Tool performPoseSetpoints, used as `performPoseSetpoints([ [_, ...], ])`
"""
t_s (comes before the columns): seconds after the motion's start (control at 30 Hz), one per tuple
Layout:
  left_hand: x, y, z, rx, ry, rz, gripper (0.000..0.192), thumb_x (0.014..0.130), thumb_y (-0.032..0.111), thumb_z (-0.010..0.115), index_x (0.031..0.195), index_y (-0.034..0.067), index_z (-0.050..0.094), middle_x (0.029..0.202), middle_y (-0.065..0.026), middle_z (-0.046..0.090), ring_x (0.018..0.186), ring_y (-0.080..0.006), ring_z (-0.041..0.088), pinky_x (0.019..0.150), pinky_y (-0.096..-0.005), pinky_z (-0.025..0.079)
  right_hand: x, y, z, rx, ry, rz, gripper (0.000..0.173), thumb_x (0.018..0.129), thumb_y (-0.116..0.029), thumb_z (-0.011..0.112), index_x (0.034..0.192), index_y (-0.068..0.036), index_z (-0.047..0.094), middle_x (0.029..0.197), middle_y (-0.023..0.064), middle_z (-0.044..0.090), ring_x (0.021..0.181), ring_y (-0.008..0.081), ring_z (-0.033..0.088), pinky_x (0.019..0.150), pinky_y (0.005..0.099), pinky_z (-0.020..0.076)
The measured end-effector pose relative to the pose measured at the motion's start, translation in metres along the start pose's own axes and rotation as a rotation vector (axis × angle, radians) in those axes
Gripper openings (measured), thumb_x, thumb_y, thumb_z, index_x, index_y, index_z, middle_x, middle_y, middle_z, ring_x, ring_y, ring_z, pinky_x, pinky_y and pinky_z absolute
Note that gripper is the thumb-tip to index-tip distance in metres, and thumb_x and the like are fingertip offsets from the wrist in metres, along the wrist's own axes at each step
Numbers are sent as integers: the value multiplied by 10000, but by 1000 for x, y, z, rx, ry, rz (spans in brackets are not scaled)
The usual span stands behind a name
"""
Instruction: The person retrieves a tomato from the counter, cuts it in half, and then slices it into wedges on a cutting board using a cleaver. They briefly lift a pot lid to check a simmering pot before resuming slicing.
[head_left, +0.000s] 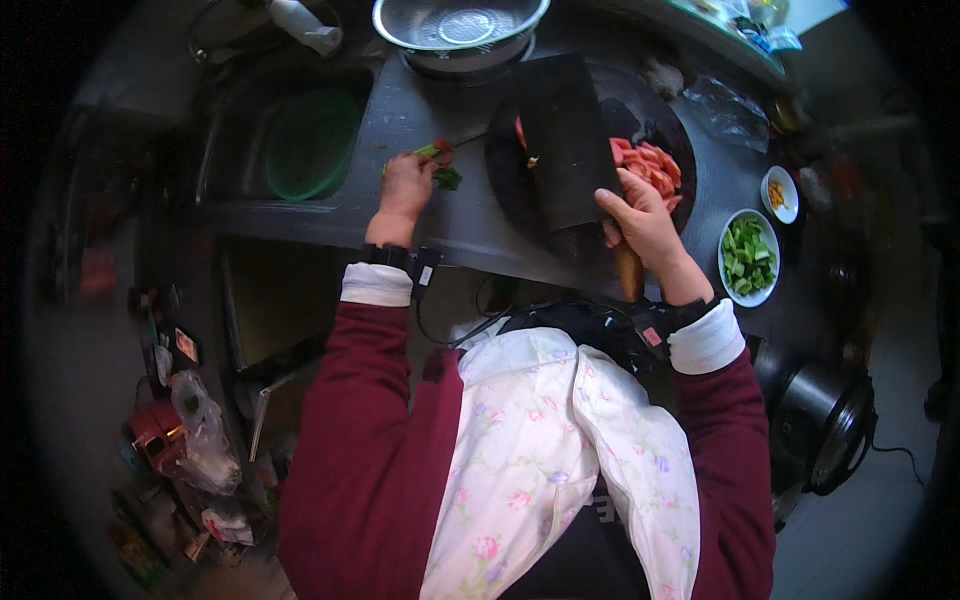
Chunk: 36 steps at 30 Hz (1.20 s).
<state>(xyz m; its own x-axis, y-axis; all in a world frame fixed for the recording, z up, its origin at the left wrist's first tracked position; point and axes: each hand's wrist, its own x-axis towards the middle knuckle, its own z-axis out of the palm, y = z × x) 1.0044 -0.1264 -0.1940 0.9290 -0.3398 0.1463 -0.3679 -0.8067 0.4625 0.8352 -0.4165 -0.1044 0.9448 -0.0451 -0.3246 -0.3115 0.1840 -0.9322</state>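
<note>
My right hand (646, 221) grips a broad dark cleaver (566, 142) near the heel of its blade. Its wooden handle (628, 271) points back toward me. The blade lies over a round dark chopping board (514, 187) and hides much of it. Cut red tomato pieces (649, 166) are heaped on the board, right of the blade and partly behind my fingers. On the metal counter to the left, my left hand (405, 184) is closed around green and red vegetable scraps (448, 178), which stick out past the fingers.
A sink (232, 161) with a green basin (311, 150) is at left. A metal strainer bowl (459, 34) stands behind the counter's middle. At right are a bowl of chopped green vegetable (750, 259), a smaller bowl (780, 195) and a plastic bag (727, 109). A black cooker (817, 424) sits lower right.
</note>
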Motion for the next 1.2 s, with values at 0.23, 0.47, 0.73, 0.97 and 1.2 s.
performPoseSetpoints([
  [0.23,-20,50,-21,-534,302,281,125,796,57,703,906,52,644,920,-114,587,806,-274,615,714,-344,512,47,2,67,-69,-86,72,278,940,-114,562,1195,-11,523,737,4,557,475,78,494,452,208,418],
  [0.47,-11,11,-19,-38,202,395,204,796,57,676,997,62,645,1058,-138,593,998,-325,553,858,-391,465,51,6,71,88,-41,56,178,925,-99,576,1088,-35,543,694,-17,528,507,76,508,479,230,446],
  [0.73,6,84,-9,-614,-113,377,259,802,54,674,1059,51,643,1131,-149,599,1092,-310,569,942,-370,458,-30,-14,-15,327,131,-178,684,899,-83,586,1479,-95,223,743,50,577,604,137,600,574,291,547],
  [0.97,6,185,61,-327,-168,509,562,762,147,729,1257,83,471,1361,-216,388,1234,-396,431,1039,-436,373,-83,0,-39,-23,499,-4,543,946,-39,451,1467,-105,313,779,17,567,495,65,503,467,213,436],
  [1.2,10,182,90,-392,-161,512,429,660,139,739,1046,62,568,1113,-145,514,999,-344,542,872,-412,466,-103,27,-23,-289,420,-54,509,886,-6,460,1393,-44,416,968,145,620,654,189,601,630,309,505],
])
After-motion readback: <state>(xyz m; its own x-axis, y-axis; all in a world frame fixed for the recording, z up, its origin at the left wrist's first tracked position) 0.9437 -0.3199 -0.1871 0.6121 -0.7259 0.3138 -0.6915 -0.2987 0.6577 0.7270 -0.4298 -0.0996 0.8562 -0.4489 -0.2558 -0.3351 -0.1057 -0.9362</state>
